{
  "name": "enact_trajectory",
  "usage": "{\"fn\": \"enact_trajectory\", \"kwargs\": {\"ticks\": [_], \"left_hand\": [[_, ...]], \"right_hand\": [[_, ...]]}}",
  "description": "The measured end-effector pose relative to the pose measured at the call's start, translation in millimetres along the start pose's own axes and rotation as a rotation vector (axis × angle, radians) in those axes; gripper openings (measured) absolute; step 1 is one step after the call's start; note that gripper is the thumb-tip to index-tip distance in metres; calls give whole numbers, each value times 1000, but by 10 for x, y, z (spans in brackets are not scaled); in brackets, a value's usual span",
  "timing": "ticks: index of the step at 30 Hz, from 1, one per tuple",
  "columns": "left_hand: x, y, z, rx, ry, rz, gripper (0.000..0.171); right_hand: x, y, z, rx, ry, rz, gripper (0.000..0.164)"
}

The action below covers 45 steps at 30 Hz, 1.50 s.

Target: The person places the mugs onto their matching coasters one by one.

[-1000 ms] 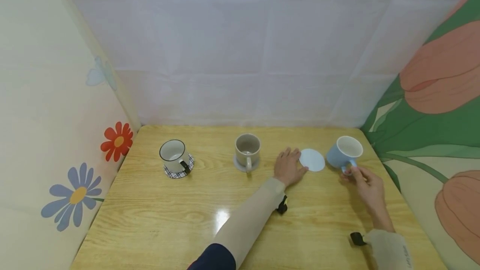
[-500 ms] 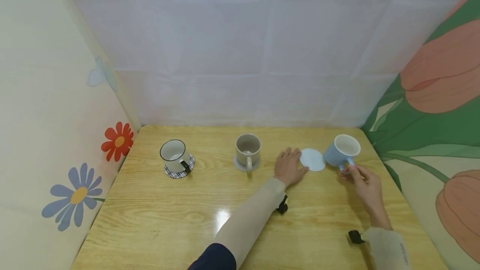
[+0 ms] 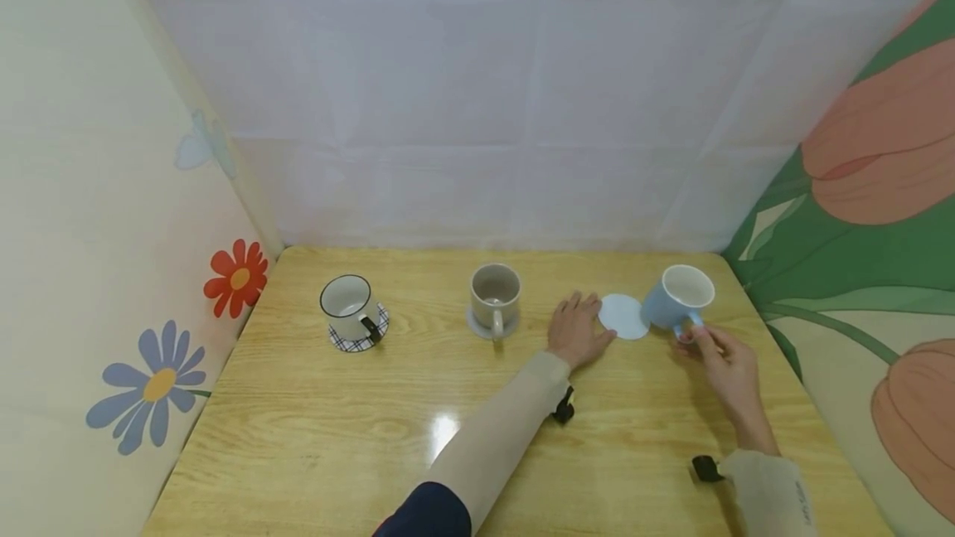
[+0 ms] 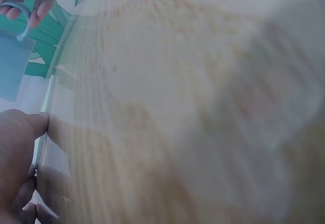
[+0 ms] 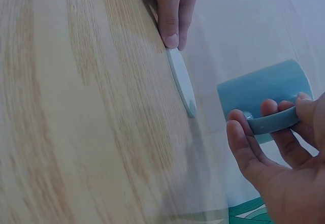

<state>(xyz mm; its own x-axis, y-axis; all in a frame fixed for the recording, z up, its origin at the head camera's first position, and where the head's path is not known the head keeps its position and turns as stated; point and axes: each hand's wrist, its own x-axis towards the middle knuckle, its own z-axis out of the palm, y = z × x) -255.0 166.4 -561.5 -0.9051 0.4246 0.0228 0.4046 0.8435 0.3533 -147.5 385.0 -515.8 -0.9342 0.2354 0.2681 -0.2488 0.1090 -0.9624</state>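
A light blue mug (image 3: pixel 664 307), white inside, is held by its handle in my right hand (image 3: pixel 731 371). The right wrist view shows the mug (image 5: pixel 266 89) raised off the wooden table, my thumb and fingers curled about the handle. Just left of it, a round pale blue coaster (image 3: pixel 624 317) lies on the tabletop, seen edge-on in the right wrist view. My left hand (image 3: pixel 576 334) rests on the table with spread, relaxed fingers, index finger and thumb touching the coaster's left side. In the left wrist view the thumb (image 4: pixel 36 125) meets the coaster's edge.
A grey-beige mug (image 3: pixel 496 284) stands on a grey coaster (image 3: pixel 477 326) left of my left hand. Farther left, a white mug (image 3: pixel 347 305) with a black rim and handle stands on a checked coaster (image 3: pixel 351 345). A white sheet (image 3: pixel 448 106) hangs behind the table (image 3: pixel 321 421).
My right hand has brought the blue mug slightly left, closer to the pale blue coaster. The left hand stays in place at the coaster's side.
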Motion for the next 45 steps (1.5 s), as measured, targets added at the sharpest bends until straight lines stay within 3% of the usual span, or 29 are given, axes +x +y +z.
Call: {"fn": "enact_trajectory", "kwargs": {"ticks": [18,35,45], "left_hand": [[-16,13,-7,-4,16,-5,69],[-2,8,7,12,25,4,69],[8,13,13,-5,9,-7,69]], "right_hand": [[25,18,42,2,-43,-4,29],[31,8,95,-79,-54,-16,31],[27,45,139,-11,-79,-27,30]]}}
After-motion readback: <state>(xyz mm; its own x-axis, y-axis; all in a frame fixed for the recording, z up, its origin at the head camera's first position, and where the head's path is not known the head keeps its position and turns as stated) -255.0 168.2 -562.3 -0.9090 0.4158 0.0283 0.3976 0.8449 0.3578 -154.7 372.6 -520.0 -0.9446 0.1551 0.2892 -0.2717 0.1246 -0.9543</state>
